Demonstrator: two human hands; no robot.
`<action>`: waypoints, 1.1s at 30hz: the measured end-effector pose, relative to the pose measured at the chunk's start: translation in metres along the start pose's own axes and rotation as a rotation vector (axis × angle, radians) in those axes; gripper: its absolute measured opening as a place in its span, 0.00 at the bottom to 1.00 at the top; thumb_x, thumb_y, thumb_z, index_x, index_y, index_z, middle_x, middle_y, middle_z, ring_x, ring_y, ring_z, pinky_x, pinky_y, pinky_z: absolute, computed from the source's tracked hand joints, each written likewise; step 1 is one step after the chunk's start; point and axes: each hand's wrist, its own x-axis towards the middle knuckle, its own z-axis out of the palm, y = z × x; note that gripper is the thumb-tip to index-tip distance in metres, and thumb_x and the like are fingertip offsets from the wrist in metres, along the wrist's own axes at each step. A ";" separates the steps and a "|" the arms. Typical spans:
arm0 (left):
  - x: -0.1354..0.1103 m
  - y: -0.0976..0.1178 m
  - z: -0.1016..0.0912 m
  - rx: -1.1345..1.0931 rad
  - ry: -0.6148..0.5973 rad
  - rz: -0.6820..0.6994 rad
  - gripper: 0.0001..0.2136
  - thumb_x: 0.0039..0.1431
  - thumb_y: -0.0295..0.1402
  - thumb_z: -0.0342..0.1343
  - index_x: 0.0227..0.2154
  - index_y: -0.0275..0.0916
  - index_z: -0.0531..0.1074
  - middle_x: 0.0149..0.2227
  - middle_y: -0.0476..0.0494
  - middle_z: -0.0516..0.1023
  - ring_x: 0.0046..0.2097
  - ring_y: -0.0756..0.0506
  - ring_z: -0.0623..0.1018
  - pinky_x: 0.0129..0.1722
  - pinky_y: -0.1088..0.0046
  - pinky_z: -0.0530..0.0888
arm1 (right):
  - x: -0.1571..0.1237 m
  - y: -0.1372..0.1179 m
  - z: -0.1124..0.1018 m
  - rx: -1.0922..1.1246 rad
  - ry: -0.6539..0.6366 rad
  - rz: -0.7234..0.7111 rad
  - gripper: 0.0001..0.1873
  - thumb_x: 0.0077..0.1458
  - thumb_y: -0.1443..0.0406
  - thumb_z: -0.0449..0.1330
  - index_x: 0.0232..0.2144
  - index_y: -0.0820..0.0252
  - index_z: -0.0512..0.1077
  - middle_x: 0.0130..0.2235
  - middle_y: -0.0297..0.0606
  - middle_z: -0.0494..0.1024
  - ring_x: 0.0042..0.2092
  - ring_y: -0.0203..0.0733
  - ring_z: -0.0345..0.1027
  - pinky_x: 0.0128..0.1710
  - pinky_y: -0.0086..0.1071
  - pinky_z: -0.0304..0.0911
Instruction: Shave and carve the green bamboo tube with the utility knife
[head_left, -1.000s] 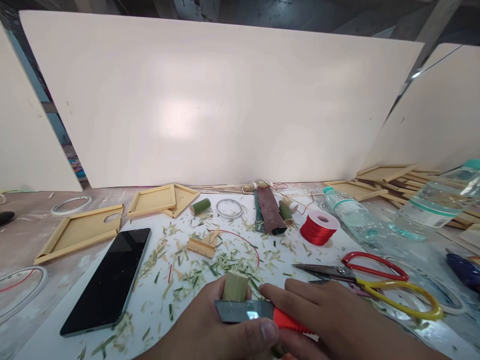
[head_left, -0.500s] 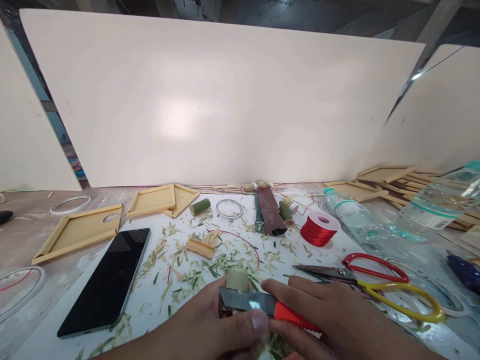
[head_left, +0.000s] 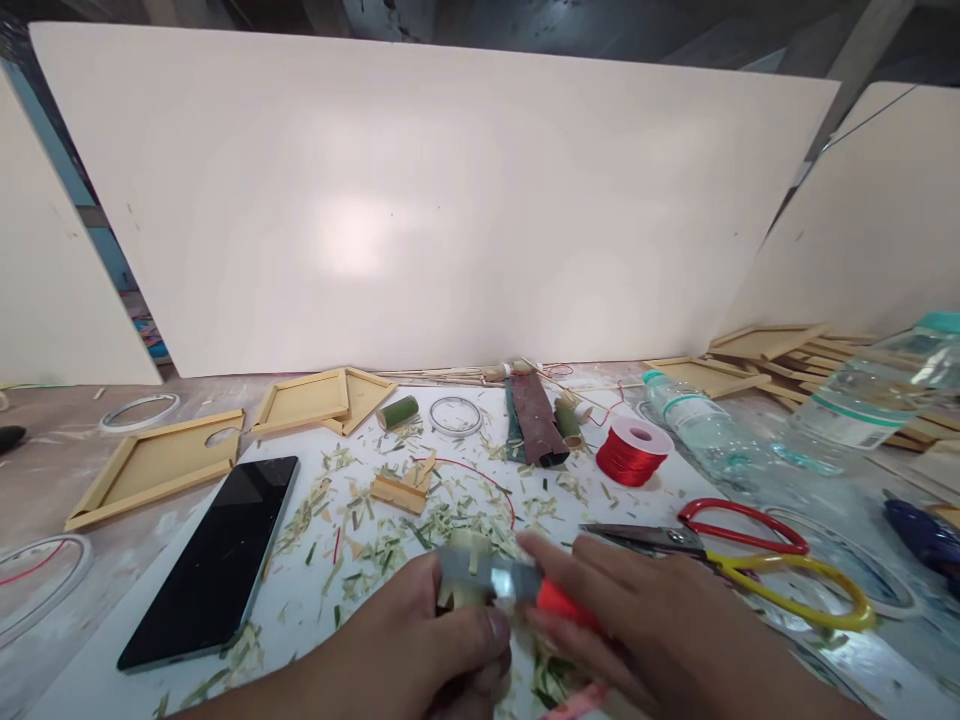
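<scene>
My left hand point(head_left: 420, 635) is closed around a short, pale bamboo piece point(head_left: 470, 545), whose far end sticks up beyond the fingers. In my right hand point(head_left: 652, 620) is a box cutter point(head_left: 562, 603) with a red handle. Its wide grey blade lies crosswise over the bamboo, near my left thumb, and is smeared by motion. Whether the edge is biting into the bamboo I cannot tell. Green and pale shavings point(head_left: 390, 555) are scattered on the white sheet point(head_left: 315, 590) around both hands.
Scissors point(head_left: 675, 540) with red and yellow handles lie beside my right hand. A phone point(head_left: 214, 560) is at left. Farther back are a red thread spool point(head_left: 634, 450), a green bamboo piece point(head_left: 398, 412), wooden frames point(head_left: 154, 470) and plastic bottles point(head_left: 697, 420). A white panel point(head_left: 450, 220) stands behind.
The box cutter and my right hand have shifted slightly left, and the blade is now blurred. My left hand still grips the bamboo. The whole view has moved a little.
</scene>
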 end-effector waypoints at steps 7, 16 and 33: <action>0.001 -0.016 -0.009 0.006 0.041 -0.099 0.23 0.52 0.52 0.72 0.34 0.42 0.68 0.25 0.52 0.70 0.28 0.50 0.66 0.30 0.72 0.59 | 0.010 0.033 0.007 0.001 -0.009 0.293 0.27 0.76 0.51 0.47 0.55 0.62 0.78 0.49 0.49 0.88 0.45 0.61 0.86 0.39 0.51 0.81; 0.003 -0.006 -0.001 0.059 0.124 -0.018 0.26 0.51 0.55 0.72 0.35 0.41 0.68 0.23 0.57 0.67 0.24 0.53 0.63 0.27 0.74 0.58 | -0.002 0.002 -0.013 0.378 -0.023 0.136 0.16 0.74 0.54 0.53 0.54 0.50 0.76 0.46 0.42 0.87 0.43 0.51 0.84 0.39 0.37 0.78; -0.001 0.008 0.009 0.205 0.318 0.012 0.10 0.53 0.28 0.63 0.28 0.43 0.64 0.24 0.59 0.61 0.27 0.53 0.60 0.25 0.76 0.57 | 0.002 -0.023 -0.025 0.439 -0.353 0.108 0.09 0.73 0.55 0.58 0.44 0.46 0.77 0.36 0.29 0.84 0.33 0.43 0.80 0.31 0.33 0.70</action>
